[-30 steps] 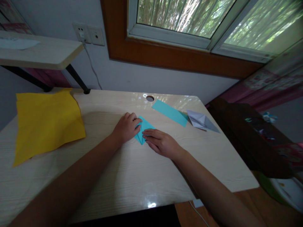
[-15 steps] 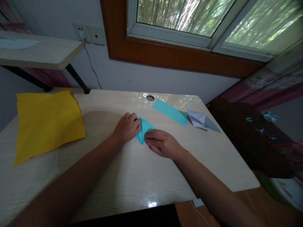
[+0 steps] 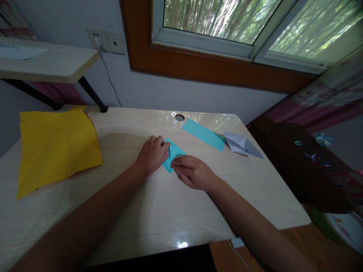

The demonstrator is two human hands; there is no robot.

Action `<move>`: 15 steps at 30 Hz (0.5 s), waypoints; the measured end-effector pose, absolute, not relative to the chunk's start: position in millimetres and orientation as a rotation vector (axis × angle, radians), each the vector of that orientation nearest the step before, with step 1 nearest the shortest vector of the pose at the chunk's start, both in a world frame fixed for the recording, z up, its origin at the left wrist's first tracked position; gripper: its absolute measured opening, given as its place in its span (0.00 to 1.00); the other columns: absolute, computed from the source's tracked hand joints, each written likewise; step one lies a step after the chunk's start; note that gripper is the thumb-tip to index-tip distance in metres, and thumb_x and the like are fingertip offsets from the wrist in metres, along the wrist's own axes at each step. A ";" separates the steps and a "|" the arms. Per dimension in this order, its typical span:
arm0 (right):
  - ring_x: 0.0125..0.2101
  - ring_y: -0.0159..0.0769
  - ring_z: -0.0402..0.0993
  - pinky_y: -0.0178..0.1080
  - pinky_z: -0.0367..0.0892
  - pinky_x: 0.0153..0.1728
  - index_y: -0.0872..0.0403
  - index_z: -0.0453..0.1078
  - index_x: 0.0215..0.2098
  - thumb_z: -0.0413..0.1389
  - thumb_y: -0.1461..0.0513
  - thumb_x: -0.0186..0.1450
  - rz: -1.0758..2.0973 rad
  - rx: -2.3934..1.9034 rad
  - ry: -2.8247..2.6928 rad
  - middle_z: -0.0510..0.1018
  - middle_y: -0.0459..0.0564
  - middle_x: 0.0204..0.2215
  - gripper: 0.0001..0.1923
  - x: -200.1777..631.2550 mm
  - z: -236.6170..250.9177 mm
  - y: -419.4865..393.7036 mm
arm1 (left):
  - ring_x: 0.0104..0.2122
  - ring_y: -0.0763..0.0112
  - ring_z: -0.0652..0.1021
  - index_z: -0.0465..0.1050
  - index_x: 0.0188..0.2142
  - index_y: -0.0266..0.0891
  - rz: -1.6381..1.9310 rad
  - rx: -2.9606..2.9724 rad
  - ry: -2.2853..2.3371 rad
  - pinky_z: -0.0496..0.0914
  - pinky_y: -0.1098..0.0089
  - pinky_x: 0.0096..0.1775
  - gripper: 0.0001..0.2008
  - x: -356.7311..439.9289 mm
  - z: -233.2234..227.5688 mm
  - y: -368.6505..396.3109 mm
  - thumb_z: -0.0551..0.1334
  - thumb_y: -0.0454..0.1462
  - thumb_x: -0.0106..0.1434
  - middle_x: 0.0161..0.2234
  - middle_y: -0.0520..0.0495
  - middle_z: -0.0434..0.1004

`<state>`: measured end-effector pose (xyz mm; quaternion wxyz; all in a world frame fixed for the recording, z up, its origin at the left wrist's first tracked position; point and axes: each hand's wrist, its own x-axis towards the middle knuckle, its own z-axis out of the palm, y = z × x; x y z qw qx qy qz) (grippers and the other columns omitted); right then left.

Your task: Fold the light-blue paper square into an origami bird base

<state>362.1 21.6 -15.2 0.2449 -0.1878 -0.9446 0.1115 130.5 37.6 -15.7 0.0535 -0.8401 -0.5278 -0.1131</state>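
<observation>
folded teal paper – tip toward person | left hand, right hand pressing it flat

Both forearms bare, no sleeves; left hand and right hand ringless.

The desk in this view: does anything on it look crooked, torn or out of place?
Mostly tidy. The yellow sheet lies askew and hangs past the desk's left edge. Both hands press flat on a folded blue paper; nothing looks torn or spilled.
</observation>
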 end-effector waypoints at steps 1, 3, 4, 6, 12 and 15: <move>0.52 0.43 0.78 0.49 0.76 0.54 0.54 0.76 0.53 0.55 0.67 0.69 0.303 -0.511 -2.582 0.81 0.56 0.49 0.16 362.2 -15.4 21.5 | 0.45 0.53 0.67 0.74 0.51 0.42 -0.346 -2.548 -1.609 0.67 0.57 0.44 0.13 131.1 -15.2 36.8 0.54 0.40 0.73 0.44 0.40 0.70; 0.52 0.44 0.78 0.49 0.76 0.54 0.54 0.76 0.54 0.55 0.67 0.69 0.302 -0.510 -2.594 0.81 0.56 0.49 0.17 362.4 -15.7 21.4 | 0.45 0.53 0.68 0.74 0.50 0.42 -0.356 -2.542 -1.624 0.67 0.57 0.43 0.12 132.5 -14.3 35.4 0.55 0.39 0.72 0.44 0.39 0.70; 0.52 0.44 0.77 0.50 0.76 0.54 0.54 0.75 0.54 0.55 0.66 0.69 0.303 -0.508 -2.598 0.81 0.56 0.50 0.17 362.5 -15.8 21.2 | 0.45 0.53 0.68 0.74 0.49 0.42 -0.363 -2.540 -1.632 0.67 0.57 0.42 0.12 133.3 -13.8 34.8 0.55 0.38 0.72 0.44 0.39 0.70; 0.52 0.44 0.77 0.51 0.76 0.53 0.53 0.74 0.56 0.54 0.66 0.69 0.309 -0.510 -2.600 0.81 0.56 0.50 0.18 362.6 -15.9 20.9 | 0.44 0.53 0.68 0.74 0.48 0.42 -0.379 -2.539 -1.651 0.67 0.57 0.42 0.10 134.8 -13.0 34.0 0.56 0.38 0.71 0.43 0.39 0.70; 0.52 0.46 0.76 0.52 0.75 0.53 0.53 0.72 0.58 0.55 0.63 0.70 0.269 -0.522 -2.650 0.79 0.57 0.50 0.19 362.1 -15.5 19.9 | 0.44 0.53 0.68 0.74 0.46 0.41 -0.362 -2.517 -1.685 0.67 0.57 0.41 0.09 137.8 -10.9 32.3 0.57 0.36 0.70 0.43 0.39 0.69; 0.51 0.46 0.76 0.52 0.76 0.52 0.53 0.73 0.58 0.55 0.62 0.71 0.240 -0.529 -2.682 0.79 0.57 0.49 0.18 361.5 -14.6 19.5 | 0.45 0.52 0.68 0.74 0.47 0.41 -0.352 -2.523 -1.685 0.67 0.57 0.42 0.10 137.5 -10.5 32.0 0.57 0.37 0.71 0.44 0.39 0.69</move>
